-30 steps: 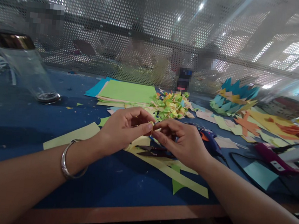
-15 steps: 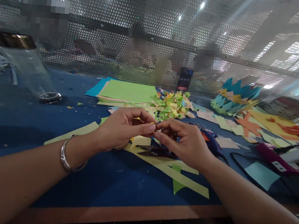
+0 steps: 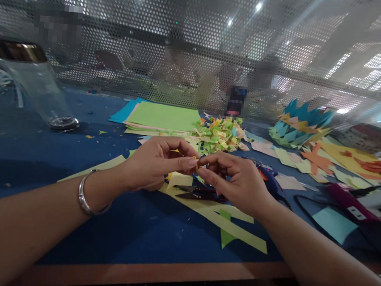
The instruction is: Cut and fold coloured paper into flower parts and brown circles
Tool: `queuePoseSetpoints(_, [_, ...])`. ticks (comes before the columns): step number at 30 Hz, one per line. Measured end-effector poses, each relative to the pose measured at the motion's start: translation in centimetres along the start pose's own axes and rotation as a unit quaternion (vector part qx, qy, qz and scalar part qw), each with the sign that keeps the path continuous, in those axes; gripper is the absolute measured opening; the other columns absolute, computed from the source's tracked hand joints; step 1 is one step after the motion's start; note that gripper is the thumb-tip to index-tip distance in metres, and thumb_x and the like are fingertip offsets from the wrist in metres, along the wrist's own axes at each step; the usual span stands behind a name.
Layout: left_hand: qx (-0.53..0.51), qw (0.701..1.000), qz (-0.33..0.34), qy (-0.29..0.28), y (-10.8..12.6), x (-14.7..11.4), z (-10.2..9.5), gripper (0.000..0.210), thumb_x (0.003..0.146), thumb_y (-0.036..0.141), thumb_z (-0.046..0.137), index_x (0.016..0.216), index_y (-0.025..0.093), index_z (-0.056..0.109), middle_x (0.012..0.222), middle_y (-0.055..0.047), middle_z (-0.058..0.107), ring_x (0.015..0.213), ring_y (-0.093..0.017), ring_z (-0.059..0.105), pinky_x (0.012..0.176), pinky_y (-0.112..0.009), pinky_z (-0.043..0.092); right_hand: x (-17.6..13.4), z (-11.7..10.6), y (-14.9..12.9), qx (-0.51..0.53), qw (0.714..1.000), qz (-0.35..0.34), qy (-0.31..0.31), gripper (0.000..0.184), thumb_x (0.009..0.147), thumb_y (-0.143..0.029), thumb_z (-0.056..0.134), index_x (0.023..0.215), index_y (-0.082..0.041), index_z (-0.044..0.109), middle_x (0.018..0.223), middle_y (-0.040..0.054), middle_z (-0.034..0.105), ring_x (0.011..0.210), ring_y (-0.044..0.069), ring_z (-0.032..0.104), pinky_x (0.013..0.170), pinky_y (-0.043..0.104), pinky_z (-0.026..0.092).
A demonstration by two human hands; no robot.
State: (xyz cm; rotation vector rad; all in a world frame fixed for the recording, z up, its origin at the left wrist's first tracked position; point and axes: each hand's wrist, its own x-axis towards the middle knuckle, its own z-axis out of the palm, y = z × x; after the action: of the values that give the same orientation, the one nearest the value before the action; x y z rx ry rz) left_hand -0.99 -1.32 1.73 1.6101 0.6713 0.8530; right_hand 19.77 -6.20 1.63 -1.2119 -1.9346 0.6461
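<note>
My left hand (image 3: pixel 164 163), with a silver bangle at the wrist, pinches a small yellow paper piece (image 3: pixel 195 162) between thumb and forefinger. Meeting it from the other side, my right hand (image 3: pixel 237 179) has its thumb and forefinger closed at the same piece. Most of the paper is hidden by the fingertips. Just below the hands lie dark thread snips (image 3: pixel 202 194) on pale yellow paper strips (image 3: pixel 223 220). A green paper scrap (image 3: pixel 226 234) sits under one strip. Behind my right hand is a blue glue gun (image 3: pixel 269 180), partly covered.
Beyond the hands are stacked coloured sheets (image 3: pixel 166 116) and a heap of paper snippets (image 3: pixel 220 134). A glass bottle (image 3: pixel 40 88) stands left. On the right are a spiky paper ring (image 3: pixel 300 124), a purple power strip (image 3: pixel 349 201) and cables. A perforated screen (image 3: pixel 200 40) closes the back.
Slightly more of the small yellow paper shows between the fingertips. Both hands stay almost in the same place, still pinching.
</note>
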Motion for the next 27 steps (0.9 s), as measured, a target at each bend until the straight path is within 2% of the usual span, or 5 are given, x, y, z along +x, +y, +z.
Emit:
queuePoseSetpoints(12, [0.006,1.0,-0.003,0.01,0.08,-0.15,0.35,0.018,0.082,0.032,0.074,0.087,0.016,0.069,0.08,-0.003,0.067,0.078,-0.013,0.063,0.076,-0.027,0.053,-0.03,0.11,0.24,0.002,1.0,-0.017,-0.015,0.025,0.089,-0.04,0.065,0.098,-0.017,0.07,0.069,0.0001,0.062,0.049,0.008,0.051,0.045,0.022,0.038])
queuePoseSetpoints(27, [-0.031,0.999,-0.002,-0.011,-0.21,0.09,0.03,0.02,0.076,0.024,0.08,0.089,0.016,0.069,0.079,0.0,0.066,0.077,-0.011,0.062,0.073,-0.023,0.049,-0.1,0.09,0.43,0.008,1.0,-0.021,-0.004,0.027,0.087,-0.04,0.068,0.101,-0.018,0.07,0.069,0.0004,0.064,0.048,0.008,0.052,0.043,0.021,0.038])
